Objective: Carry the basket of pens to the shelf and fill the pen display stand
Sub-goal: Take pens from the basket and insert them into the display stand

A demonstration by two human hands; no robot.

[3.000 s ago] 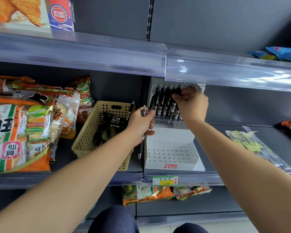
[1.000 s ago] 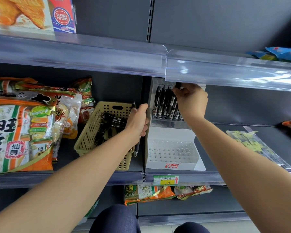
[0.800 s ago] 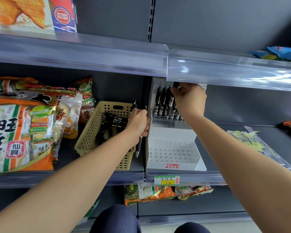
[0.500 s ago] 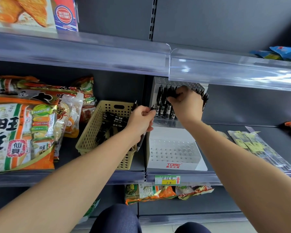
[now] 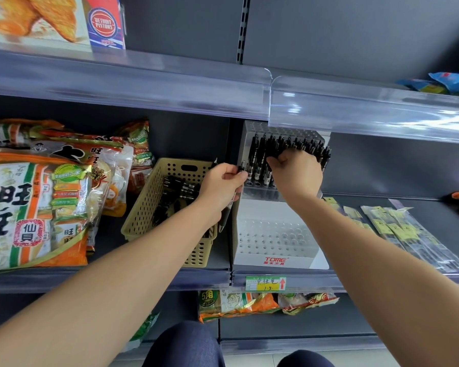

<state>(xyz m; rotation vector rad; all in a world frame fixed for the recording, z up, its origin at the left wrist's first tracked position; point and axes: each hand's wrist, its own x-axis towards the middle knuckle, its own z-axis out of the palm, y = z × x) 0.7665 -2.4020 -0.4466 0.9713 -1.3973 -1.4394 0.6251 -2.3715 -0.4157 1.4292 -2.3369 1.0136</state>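
One shelf (image 5: 104, 279) bears basket (image 5: 149, 207) and stand (image 5: 276, 242) side by side; upper tier part-filled, lower empty. Right hand (image 5: 297, 173) clasps pens (image 5: 260, 152) seated up top. Left hand (image 5: 220, 186), risen from basket level a second ago, pinches next pen (image 5: 226, 215) beside stand: filling continues.

L arm: bare, stretched fwd from lower left.
L hand (image 5: 221, 188): curled round pen (image 5: 226, 213), knuckles up.
R arm: bare, stretched fwd from lower right.
R hand (image 5: 296, 172): back up, fingers curled onto pens (image 5: 276, 147).
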